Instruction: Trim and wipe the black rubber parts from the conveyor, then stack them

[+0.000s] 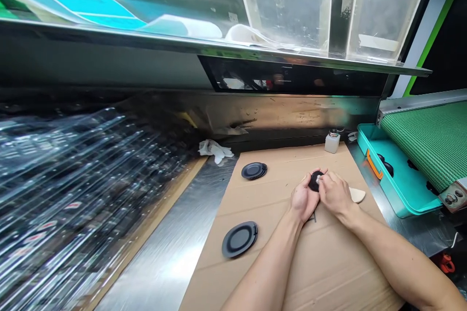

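Above the cardboard sheet (277, 214), my left hand (304, 199) holds a small round black part (314, 181), its fingers wrapped round the edge. My right hand (334, 194) is closed on a small white wad (318, 180) and presses it against the face of that part. Both hands touch each other. A pale, rounded flat piece (357, 195) lies just right of my right hand, partly covered by it. To the left on the cardboard are flat black round parts: a larger one (240, 239) near the front and overlapping ones (253, 170) farther back.
A small white bottle (332, 142) stands at the cardboard's back edge. The teal tray (401, 199) with black parts sits at right, beneath a green conveyor belt (430, 136). Clear plastic trays (80, 194) fill the left. A crumpled white cloth (216, 149) lies behind; a metal shelf (219, 46) overhangs.
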Tool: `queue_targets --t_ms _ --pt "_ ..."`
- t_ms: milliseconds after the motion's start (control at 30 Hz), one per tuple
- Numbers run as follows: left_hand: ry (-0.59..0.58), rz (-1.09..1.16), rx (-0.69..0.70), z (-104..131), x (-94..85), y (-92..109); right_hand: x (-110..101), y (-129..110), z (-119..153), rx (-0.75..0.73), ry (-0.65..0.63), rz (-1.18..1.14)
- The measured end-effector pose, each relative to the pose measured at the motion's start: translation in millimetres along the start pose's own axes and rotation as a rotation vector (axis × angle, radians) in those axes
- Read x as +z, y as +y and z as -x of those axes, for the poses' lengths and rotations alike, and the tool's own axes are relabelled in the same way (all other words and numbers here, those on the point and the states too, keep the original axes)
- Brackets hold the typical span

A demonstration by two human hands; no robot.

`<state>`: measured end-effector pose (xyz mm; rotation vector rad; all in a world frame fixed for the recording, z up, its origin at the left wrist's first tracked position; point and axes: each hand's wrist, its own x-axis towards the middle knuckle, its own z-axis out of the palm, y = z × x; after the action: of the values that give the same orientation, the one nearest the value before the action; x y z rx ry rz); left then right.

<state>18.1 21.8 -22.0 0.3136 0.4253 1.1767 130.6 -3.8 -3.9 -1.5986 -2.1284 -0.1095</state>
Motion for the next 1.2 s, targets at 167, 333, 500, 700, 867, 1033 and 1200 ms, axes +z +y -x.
queue_targets --t_ms 167,333,500,700,867,1033,1200 --pt "0.037 0.026 -0.014 -2 0.5 -1 -1 1 -5 -0.025 0.000 0.010" --pt "0.034 0.034 -0.024 -2 2.0 -1 -1 1 -8 -0.095 -0.018 -0.002" --pt "0.035 0.037 -0.004 0 3.2 0 -1 1 -10 -0.109 -0.032 0.051" --pt "0.071 0.014 -0.003 1 2.4 0 -5 4 -6 -0.060 -0.067 0.060" --pt "0.064 0.005 0.002 0 0.7 -1 -6 2 -4 -0.007 -0.074 0.048" --pt "0.095 -0.026 -0.012 2 1.4 1 -2 -5 2 -0.096 -0.096 -0.078" --pt "0.094 -0.005 0.008 3 3.3 2 -3 -1 3 -0.114 -0.097 0.031"
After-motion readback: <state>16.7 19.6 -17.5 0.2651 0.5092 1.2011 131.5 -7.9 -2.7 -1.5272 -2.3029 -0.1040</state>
